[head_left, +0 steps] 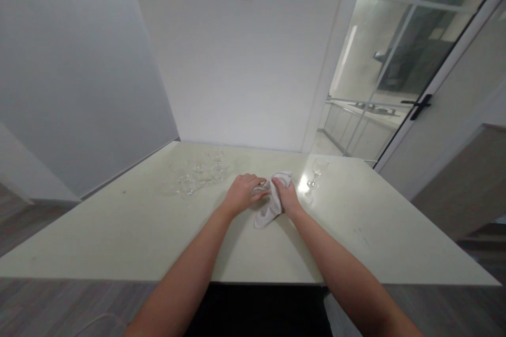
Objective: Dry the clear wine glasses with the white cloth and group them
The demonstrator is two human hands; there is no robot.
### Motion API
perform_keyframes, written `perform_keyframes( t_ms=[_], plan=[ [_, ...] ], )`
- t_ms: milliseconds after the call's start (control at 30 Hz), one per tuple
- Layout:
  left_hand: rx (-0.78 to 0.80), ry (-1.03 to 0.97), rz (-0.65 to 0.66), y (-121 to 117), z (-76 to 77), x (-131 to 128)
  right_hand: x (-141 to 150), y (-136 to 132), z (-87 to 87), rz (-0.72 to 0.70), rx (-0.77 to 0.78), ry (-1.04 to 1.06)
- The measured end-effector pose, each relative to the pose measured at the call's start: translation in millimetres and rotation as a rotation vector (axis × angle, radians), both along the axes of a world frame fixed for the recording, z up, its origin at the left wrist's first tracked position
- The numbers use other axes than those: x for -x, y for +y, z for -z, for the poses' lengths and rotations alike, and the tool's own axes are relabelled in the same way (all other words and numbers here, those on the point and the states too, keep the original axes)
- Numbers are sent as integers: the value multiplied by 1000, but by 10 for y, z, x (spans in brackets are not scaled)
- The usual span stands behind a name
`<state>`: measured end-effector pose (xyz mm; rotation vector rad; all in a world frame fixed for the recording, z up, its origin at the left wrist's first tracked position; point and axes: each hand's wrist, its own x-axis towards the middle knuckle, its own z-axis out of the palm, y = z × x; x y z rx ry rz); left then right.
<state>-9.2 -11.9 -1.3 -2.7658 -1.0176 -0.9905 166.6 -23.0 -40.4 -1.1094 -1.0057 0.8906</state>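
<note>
cloth (270, 205) mid-surface (118, 231), left of lone glass (317, 171) | our left hand (241, 193) and right hand (286, 196) both clutch it | soft, light, limp; we judge a bunched fold grips best | glass cluster (200, 176) further left, fragile

Soft white cloth (272, 201); clear wine glass (317, 171); glossy pale tabletop (138, 231) (stone-like).

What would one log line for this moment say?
left hand: grips white cloth | right hand: grips cloth | lone wine glass: upright right of hands | clear glasses: clustered left
</note>
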Motion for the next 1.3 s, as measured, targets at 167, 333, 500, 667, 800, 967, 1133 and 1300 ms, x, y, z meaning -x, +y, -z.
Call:
perform_keyframes(
  t_ms=[167,333,500,667,800,967,1133,1300],
  plan=[
    [55,-137,-11,-37,-23,-27,-62,80,48,-85,60,112],
    [318,-337,-97,34,-1,-2,-32,-48,-28,-47,-54,-185],
    [448,-485,-76,23,-41,-6,29,-116,-93,-128,-64,-96],
    [121,-329,77,-153,-90,-74,-2,-24,-37,-236,163,161],
    [240,-426,-65,-70,-40,-93,-37,-71,-55,-164,18,-42],
    [827,-630,-182,146,29,-55,0,-204,-133,-133,-199,-337],
    [452,-624,0,-33,-62,-71,21,-136,-103,-93,-14,-79],
    [132,-333,73,-180,-106,-94,-18,-43,-24,-150,164,64]
  ],
)
